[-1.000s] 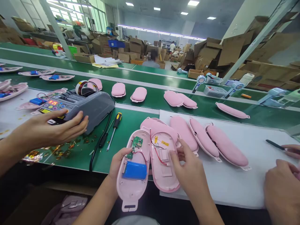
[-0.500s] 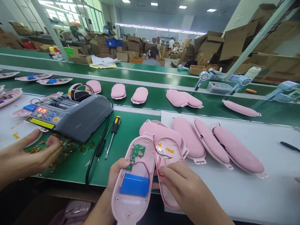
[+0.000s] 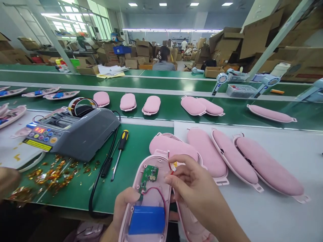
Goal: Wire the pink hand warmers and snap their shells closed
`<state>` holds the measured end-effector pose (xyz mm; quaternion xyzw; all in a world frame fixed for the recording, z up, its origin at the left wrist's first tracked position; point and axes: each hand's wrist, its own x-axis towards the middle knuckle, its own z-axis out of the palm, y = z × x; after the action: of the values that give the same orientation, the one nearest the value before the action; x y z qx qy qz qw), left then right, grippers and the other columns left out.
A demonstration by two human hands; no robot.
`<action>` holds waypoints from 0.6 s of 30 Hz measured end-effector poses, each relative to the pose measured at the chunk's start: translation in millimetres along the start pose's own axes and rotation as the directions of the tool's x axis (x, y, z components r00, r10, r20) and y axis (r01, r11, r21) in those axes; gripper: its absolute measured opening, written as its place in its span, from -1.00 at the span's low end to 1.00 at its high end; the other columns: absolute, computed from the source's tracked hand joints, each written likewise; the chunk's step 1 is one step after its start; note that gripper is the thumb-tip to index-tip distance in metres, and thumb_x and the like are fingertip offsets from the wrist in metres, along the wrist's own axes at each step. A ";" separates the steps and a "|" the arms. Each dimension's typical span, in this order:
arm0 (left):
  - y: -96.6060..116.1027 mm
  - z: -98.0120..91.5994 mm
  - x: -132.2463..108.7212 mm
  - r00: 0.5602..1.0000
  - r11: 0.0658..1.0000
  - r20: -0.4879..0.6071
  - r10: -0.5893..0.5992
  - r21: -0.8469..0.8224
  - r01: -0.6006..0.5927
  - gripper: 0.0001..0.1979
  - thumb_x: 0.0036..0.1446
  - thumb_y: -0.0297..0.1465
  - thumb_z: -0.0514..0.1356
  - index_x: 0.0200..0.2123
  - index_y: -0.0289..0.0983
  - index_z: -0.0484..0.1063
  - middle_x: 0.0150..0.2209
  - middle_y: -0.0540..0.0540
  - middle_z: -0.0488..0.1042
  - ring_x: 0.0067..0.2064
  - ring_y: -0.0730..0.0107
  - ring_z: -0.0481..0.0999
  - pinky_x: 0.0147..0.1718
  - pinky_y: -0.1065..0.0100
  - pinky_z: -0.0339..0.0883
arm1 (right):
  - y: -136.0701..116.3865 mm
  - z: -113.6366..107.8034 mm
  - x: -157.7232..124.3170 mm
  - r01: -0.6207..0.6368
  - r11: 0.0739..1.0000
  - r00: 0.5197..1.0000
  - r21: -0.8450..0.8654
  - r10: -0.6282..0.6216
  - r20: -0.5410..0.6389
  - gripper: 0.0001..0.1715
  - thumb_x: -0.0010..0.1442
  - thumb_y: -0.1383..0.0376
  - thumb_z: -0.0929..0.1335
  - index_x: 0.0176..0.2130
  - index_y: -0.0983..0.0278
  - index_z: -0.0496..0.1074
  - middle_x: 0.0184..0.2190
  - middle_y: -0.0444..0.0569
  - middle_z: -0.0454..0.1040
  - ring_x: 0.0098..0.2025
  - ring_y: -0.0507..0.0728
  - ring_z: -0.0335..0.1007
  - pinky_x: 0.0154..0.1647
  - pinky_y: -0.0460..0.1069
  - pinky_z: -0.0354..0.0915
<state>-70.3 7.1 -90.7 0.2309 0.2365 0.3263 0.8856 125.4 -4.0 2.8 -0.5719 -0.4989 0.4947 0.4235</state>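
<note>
My left hand (image 3: 126, 205) grips an opened pink plastic case (image 3: 137, 188) by its left edge, thumb on the inner side. Inside that half sit a green circuit board (image 3: 150, 174) and a blue battery pack (image 3: 146, 220), joined by thin red and black wires. The second half of the case (image 3: 188, 215) lies open to the right, partly covered by my right hand (image 3: 194, 185). Between right thumb and forefinger I pinch a red wire with a small white connector (image 3: 174, 170), held above the case, near the board but apart from it.
Closed pink cases (image 3: 207, 151) lie beyond and right of my hands. A grey tape dispenser (image 3: 83, 134) stands left, amber tape scraps (image 3: 55, 174) before it. A screwdriver (image 3: 119, 154) and a black cable (image 3: 97, 188) lie between. A co-worker's blurred hand (image 3: 8, 181) is at far left.
My right hand has lifted the wire from the right half up toward the circuit board. The case sits slightly lower in view. The co-worker's hand has withdrawn left from the tape scraps.
</note>
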 end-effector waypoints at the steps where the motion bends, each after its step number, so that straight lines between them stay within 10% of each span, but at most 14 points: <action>1: -0.1 -0.6 -1.3 0.999 0.999 -0.013 0.031 0.011 -0.031 -0.77 -0.11 -0.30 0.22 -0.38 -0.31 0.56 -0.45 -0.15 0.55 -0.24 0.00 0.54 -0.24 0.14 0.43 | -0.3 0.0 0.6 -0.081 0.994 0.997 0.071 0.081 -0.003 -0.78 0.08 0.28 0.37 -0.21 0.18 0.34 -0.58 -0.26 0.42 -0.62 -0.02 0.30 -0.60 -0.13 0.24; 18: 8.0 57.3 4.1 0.991 0.981 0.124 -0.044 -0.183 0.067 -0.66 -0.09 -0.35 0.17 -0.27 -0.46 0.55 -0.46 -0.17 0.57 -0.38 0.27 0.54 -0.35 0.37 0.36 | 13.2 -11.3 0.6 -0.131 0.922 0.972 0.365 0.192 -0.137 -0.53 -0.21 0.02 0.55 -0.56 0.31 0.38 -0.71 -0.21 0.33 -0.73 -0.13 0.05 -0.76 -0.19 0.03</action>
<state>-38.6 0.8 -42.5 0.1592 0.1580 0.3079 0.9246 138.6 -5.3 -8.5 -0.5659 -0.3148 0.5591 0.5177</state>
